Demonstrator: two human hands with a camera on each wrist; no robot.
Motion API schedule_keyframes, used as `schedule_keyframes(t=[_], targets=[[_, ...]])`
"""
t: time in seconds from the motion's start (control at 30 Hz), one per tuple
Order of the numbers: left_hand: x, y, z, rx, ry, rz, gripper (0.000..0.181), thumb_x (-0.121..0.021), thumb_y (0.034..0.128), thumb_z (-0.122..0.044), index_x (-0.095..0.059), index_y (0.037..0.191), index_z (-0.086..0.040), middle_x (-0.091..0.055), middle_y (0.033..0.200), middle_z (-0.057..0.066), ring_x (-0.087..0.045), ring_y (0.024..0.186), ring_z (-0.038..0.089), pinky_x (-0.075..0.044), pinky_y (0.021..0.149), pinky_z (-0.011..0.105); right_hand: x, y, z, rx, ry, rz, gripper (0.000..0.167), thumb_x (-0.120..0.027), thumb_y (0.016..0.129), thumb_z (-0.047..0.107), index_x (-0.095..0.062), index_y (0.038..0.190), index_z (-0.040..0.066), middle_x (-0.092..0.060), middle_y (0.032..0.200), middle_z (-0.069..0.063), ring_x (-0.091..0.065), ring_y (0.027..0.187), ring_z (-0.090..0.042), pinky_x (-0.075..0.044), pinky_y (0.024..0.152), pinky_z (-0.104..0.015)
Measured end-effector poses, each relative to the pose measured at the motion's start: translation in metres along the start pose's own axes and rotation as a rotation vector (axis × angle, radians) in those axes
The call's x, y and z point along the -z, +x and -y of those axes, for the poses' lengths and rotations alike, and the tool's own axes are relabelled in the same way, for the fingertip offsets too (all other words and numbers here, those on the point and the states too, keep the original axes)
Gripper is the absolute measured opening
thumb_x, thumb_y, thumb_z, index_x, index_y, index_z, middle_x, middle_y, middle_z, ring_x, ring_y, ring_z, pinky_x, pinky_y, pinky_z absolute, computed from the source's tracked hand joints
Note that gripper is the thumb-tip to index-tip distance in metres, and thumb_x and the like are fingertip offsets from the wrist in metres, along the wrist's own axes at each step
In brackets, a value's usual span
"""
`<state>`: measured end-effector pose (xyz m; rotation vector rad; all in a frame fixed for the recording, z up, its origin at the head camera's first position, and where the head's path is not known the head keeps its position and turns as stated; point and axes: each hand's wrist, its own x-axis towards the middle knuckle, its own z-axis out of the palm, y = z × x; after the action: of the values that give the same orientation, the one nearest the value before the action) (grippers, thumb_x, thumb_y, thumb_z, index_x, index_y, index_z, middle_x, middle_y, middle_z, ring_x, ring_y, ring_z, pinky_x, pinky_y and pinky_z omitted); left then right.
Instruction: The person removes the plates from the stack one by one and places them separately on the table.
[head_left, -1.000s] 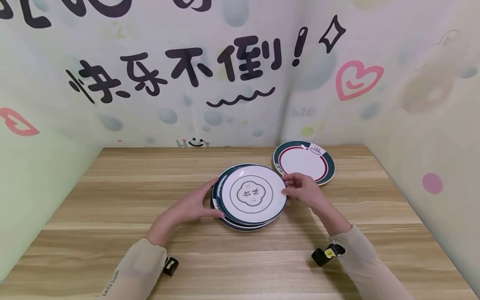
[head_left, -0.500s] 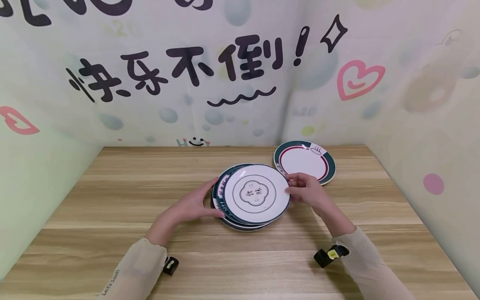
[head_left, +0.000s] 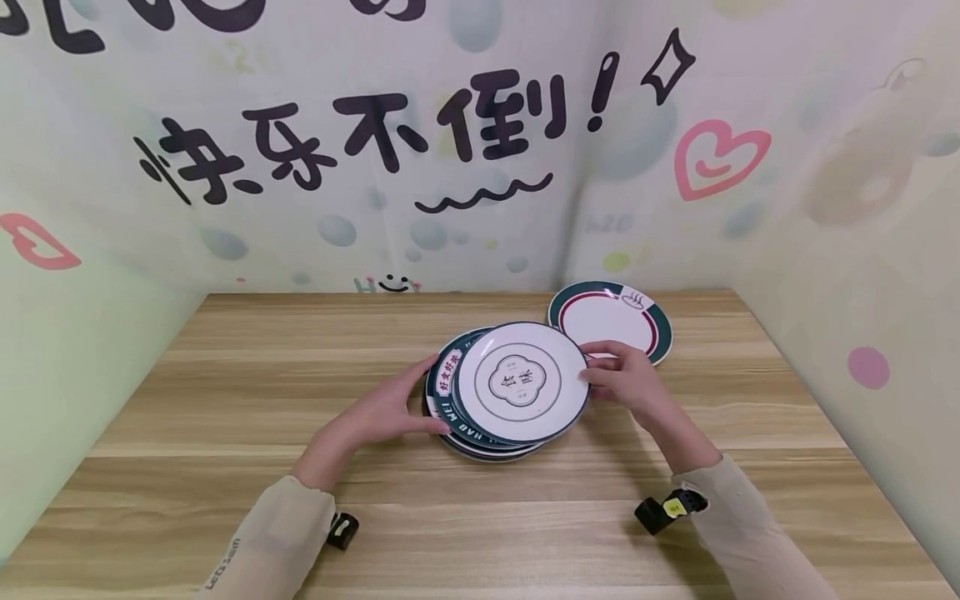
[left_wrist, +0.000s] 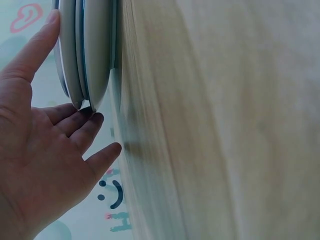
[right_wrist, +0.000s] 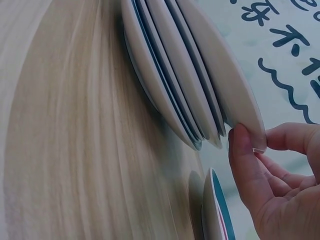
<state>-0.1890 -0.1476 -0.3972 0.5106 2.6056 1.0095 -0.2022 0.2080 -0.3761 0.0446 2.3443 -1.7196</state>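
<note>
A stack of several plates (head_left: 463, 429) with green rims and lettering stands mid-table. Its top plate (head_left: 525, 400) is white with a thin dark rim and a flower-shaped emblem; it sits shifted to the right over the others. My right hand (head_left: 622, 379) pinches this top plate's right edge between thumb and fingers. In the right wrist view that plate (right_wrist: 230, 80) is tilted, its near edge lifted off the stack. My left hand (head_left: 382, 407) spreads along the stack's left side, thumb and fingertips touching the plate edges, as the left wrist view shows too.
A separate green-rimmed plate (head_left: 611, 321) with a red ring lies behind the right hand, near the table's back edge. The wooden table (head_left: 300, 333) meets a printed cloth wall (head_left: 337, 250) at the back, with walls on both sides.
My right hand has moved to the right, drawing the top plate with it and lifting its edge. More of the lettered green rim beneath shows. The left hand has stayed put.
</note>
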Motion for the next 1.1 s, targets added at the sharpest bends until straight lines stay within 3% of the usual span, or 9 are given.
schedule_keyframes(t=[0.57,1.1], targets=[[0.0,0.001,0.001,0.008,0.01,0.001,0.114,-0.083,0.0745,-0.053,-0.018,0.16,-0.014,-0.026,0.165,0.015,-0.025,0.151,0.039,-0.026,0.123,0.056,0.008,-0.006,0.002,0.027,0.008,-0.028,0.05,-0.065,0.095,0.009,-0.048,0.141,-0.003,-0.07,0.105,-0.008,-0.068,0.08,-0.006,-0.062,0.077,-0.026],[-0.001,0.001,-0.001,0.01,0.008,-0.002,0.113,-0.083,0.0749,-0.052,-0.019,0.16,-0.014,-0.026,0.164,0.015,-0.026,0.151,0.039,-0.026,0.123,0.055,0.026,-0.009,0.005,0.04,0.037,-0.056,0.051,-0.064,0.096,0.01,-0.045,0.142,-0.003,-0.067,0.092,0.01,-0.068,0.076,-0.004,-0.061,0.075,-0.021]])
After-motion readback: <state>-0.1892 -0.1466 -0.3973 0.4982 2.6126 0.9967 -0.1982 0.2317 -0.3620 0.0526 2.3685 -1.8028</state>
